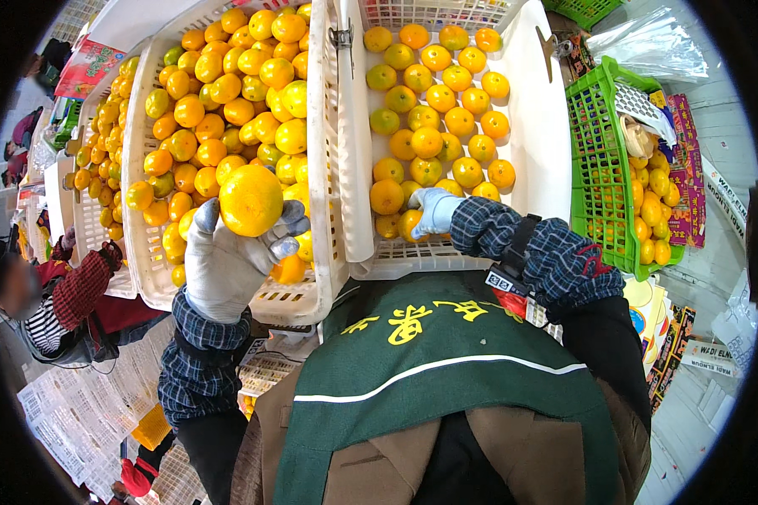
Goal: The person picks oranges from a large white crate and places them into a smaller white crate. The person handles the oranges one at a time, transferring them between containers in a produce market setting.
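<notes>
My left hand (222,274), in a white work glove with grey fingertips, holds a large orange mandarin (251,201) up over a white plastic crate (321,208) heaped with loose mandarins (209,130). My right hand (441,209), in a pale glove, reaches into the near end of a second white crate (366,268). Its fingers and thumb curl round a mandarin (409,225) in the near left part of that crate. Spaced mandarins (441,98) lie there in rows on white lining (537,126), with a few stacked near my hand.
At the right stands a green plastic crate (597,164) holding bagged small orange fruit (654,208). Clear plastic bags (650,47) lie beyond it. Another crate of mandarins (104,139) is at far left, near a seated person (57,303). Stacked crates (88,404) stand lower left.
</notes>
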Demonstrator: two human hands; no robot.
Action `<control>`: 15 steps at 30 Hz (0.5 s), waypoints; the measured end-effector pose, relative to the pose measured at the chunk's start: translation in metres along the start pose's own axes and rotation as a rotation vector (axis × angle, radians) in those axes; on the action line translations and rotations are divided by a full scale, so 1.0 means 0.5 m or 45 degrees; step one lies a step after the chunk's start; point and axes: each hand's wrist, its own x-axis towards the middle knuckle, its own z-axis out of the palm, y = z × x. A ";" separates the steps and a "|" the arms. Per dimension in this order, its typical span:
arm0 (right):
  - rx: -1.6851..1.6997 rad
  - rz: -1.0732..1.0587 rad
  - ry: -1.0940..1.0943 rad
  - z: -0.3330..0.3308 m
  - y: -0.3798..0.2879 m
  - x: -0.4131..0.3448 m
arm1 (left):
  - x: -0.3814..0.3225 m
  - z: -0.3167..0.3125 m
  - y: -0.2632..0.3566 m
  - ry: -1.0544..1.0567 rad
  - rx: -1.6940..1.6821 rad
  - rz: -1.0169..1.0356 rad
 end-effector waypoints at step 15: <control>0.761 -0.045 0.461 -0.169 -0.016 0.016 | -0.002 0.018 -0.001 0.065 -0.070 0.005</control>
